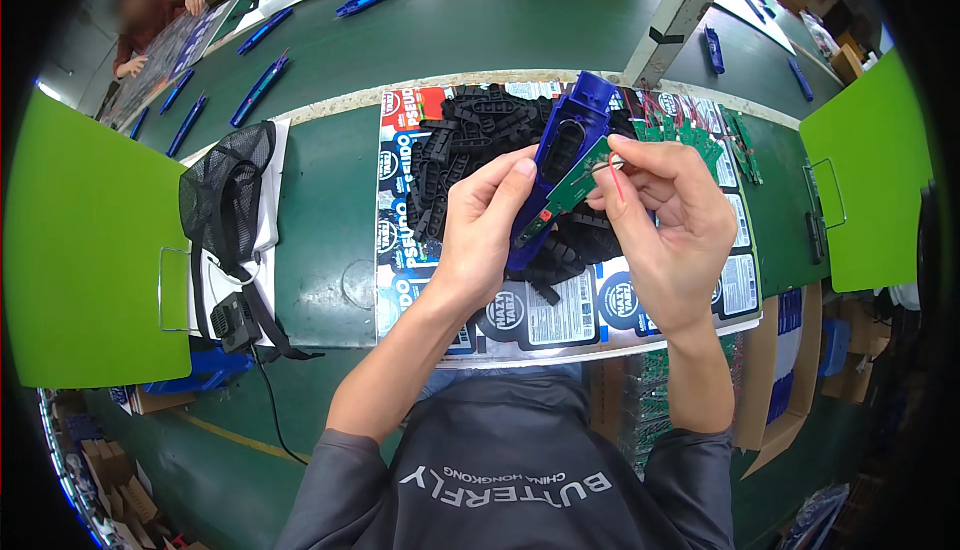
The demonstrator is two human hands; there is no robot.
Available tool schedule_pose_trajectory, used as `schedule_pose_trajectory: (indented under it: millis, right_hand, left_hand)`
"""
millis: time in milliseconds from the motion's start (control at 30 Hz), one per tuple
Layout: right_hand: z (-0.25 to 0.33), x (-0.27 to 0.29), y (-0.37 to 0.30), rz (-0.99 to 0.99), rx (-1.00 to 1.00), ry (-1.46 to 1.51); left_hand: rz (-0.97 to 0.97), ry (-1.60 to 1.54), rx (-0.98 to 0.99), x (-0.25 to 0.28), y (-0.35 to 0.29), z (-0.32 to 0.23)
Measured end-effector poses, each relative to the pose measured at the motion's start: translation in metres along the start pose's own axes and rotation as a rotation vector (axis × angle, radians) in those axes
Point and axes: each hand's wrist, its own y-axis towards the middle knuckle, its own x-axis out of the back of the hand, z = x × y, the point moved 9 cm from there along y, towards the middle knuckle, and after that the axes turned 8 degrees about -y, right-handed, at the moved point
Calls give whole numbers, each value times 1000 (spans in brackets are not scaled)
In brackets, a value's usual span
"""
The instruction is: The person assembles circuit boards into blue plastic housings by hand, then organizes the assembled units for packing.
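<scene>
My left hand is closed around a long blue plastic housing, tilted with its wide end up and away from me. A black oval insert sits in the housing. My right hand pinches the upper end of a narrow green circuit board, which lies slantwise over the housing. From that end a short red wire curves by my right fingertips. The board's lower end is near my left thumb; whether it touches the housing I cannot tell.
Behind my hands is a heap of black plastic parts on a printed sheet. More green boards with red wires lie to the right. A black mesh bag is at left, between green panels. Blue housings dot the far belt; another person sits far left.
</scene>
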Motion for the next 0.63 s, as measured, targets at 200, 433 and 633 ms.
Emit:
schedule_pose_trajectory:
  millis: [200, 433, 633]
  right_hand:
    - [1, -5, -2, 31, 20, -8]
    - [-5, -7, 1, 85, -63, 52]
    - [-8, -9, 6, 163, -87, 96]
  left_hand:
    - [-21, -19, -48, -4, -1, -8]
    - [21, 6, -11, -6, -1, -6]
    - [74, 43, 52, -7, 1, 0]
